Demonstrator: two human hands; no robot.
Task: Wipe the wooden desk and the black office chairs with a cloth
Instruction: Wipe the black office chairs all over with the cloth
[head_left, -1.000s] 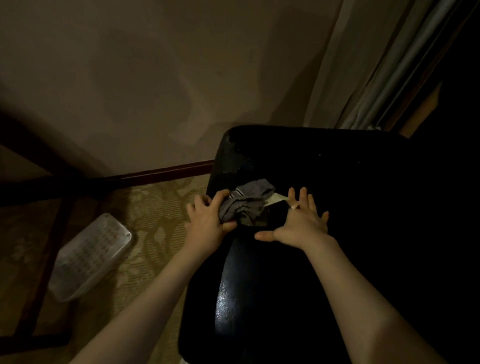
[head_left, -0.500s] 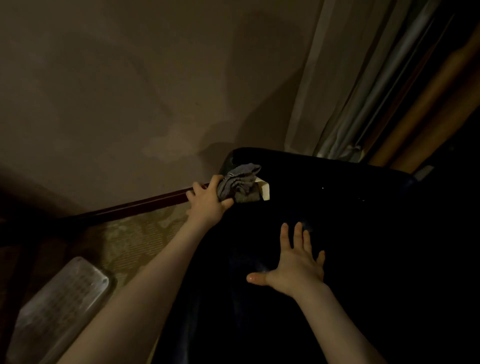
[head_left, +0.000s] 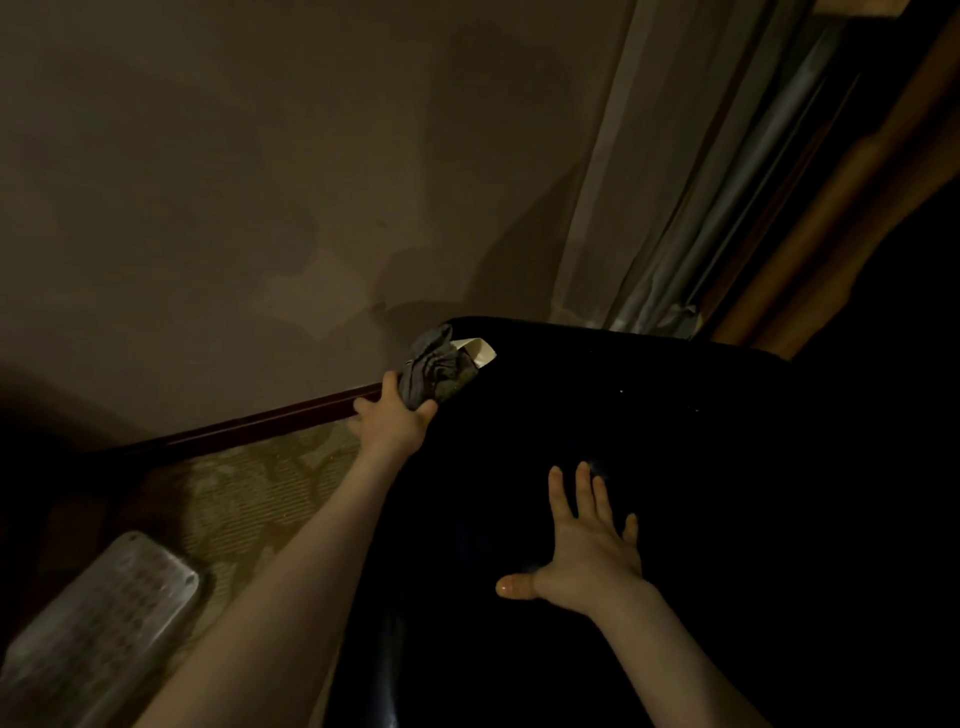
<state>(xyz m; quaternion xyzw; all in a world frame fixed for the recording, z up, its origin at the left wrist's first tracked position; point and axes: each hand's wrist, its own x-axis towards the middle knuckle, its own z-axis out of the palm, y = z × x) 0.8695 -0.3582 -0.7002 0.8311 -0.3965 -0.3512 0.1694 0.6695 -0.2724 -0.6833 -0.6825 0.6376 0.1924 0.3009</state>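
A black office chair fills the lower right of the head view, its glossy dark surface under both my arms. My left hand grips a bunched grey cloth and holds it against the chair's far left corner. A pale tag or torn patch shows just right of the cloth. My right hand lies flat on the chair surface with fingers spread and straight, nearer to me than the cloth.
A beige wall with a dark baseboard stands behind the chair. Pale curtains hang at the upper right beside wooden trim. A clear plastic container lies on the patterned carpet at lower left.
My left hand has pushed the cloth away from me, from the middle of the chair surface to its far left corner. My right hand has stayed flat, now well behind the cloth.
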